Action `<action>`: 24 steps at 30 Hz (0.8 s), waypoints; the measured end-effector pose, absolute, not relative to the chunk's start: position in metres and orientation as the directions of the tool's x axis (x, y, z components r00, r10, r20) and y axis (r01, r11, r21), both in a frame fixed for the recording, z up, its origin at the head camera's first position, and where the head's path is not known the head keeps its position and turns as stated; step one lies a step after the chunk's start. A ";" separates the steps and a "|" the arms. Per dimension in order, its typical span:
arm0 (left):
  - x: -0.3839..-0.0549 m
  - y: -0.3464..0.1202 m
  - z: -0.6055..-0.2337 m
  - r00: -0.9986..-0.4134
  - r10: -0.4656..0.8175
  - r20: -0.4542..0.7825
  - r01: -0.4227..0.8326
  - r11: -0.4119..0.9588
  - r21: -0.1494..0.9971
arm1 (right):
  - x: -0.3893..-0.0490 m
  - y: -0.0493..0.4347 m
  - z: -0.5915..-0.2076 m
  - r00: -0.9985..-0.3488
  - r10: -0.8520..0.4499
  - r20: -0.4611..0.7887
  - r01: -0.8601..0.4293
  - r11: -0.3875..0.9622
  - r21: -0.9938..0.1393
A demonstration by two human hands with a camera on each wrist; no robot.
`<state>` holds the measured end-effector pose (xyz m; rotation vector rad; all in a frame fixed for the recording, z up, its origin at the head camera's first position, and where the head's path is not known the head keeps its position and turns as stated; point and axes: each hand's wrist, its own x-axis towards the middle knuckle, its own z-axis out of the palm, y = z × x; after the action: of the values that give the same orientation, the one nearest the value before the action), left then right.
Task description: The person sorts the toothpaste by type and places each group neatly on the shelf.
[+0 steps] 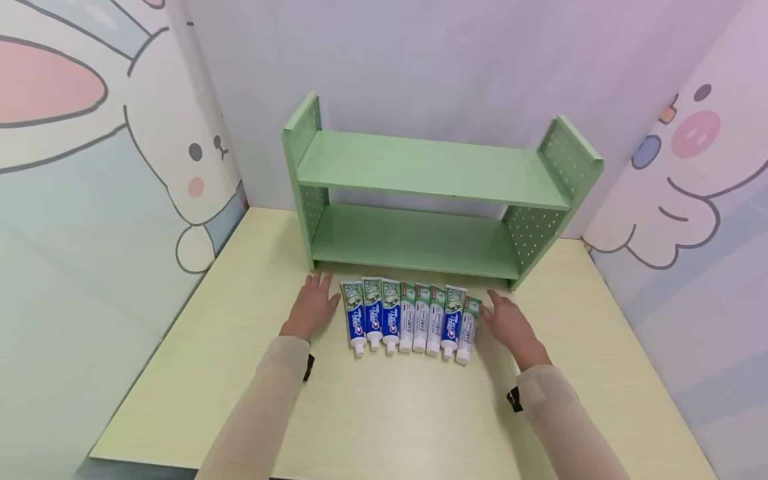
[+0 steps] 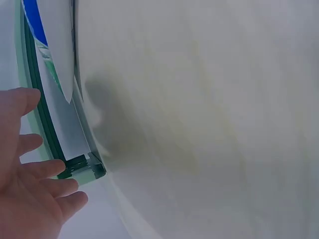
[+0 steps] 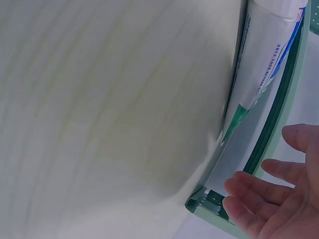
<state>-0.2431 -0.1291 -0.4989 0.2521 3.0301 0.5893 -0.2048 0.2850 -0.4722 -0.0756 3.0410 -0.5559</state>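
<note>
The left hand [image 1: 311,308], relaxed and gripping nothing, is beside eight toothpaste tubes [image 1: 421,320] — rowed before the green shelf [image 1: 420,240], long axes front to back, caps pointing away from it — and the right hand [image 1: 510,325], equally unclenched, is at their right end.

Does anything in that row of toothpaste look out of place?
Mostly tidy, but one blue tube lies between white tubes near the row's right end, while the other blue ones are grouped at left. No spill shows.
</note>
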 end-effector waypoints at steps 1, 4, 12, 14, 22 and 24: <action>-0.244 -0.129 -0.499 -0.986 0.165 -0.016 0.146 0.914 0.379 | -0.205 0.285 -0.472 -0.997 -0.061 -0.037 -0.044 0.933 -0.356; -0.247 -0.131 -0.498 -0.987 0.159 -0.023 0.138 0.910 0.390 | -0.204 0.283 -0.473 -0.997 -0.066 -0.036 -0.049 0.934 -0.355; -0.252 -0.137 -0.498 -0.991 0.130 -0.025 0.105 0.887 0.450 | -0.204 0.277 -0.473 -0.996 -0.076 -0.053 -0.051 0.924 -0.379; -0.253 -0.139 -0.500 -0.992 0.125 -0.017 0.104 0.884 0.456 | -0.203 0.276 -0.473 -0.995 -0.076 -0.061 -0.047 0.921 -0.386; -0.258 -0.148 -0.500 -0.994 0.103 0.032 0.105 0.855 0.508 | -0.200 0.272 -0.474 -0.993 -0.065 -0.100 -0.020 0.916 -0.400; -0.259 -0.151 -0.500 -0.995 0.094 0.038 0.100 0.847 0.523 | -0.200 0.271 -0.475 -0.992 -0.067 -0.108 -0.019 0.918 -0.397</action>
<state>-0.2588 -0.1507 -0.5002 0.1585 3.0289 0.8587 -0.2001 0.2706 -0.4750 -0.0666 2.9586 -0.6107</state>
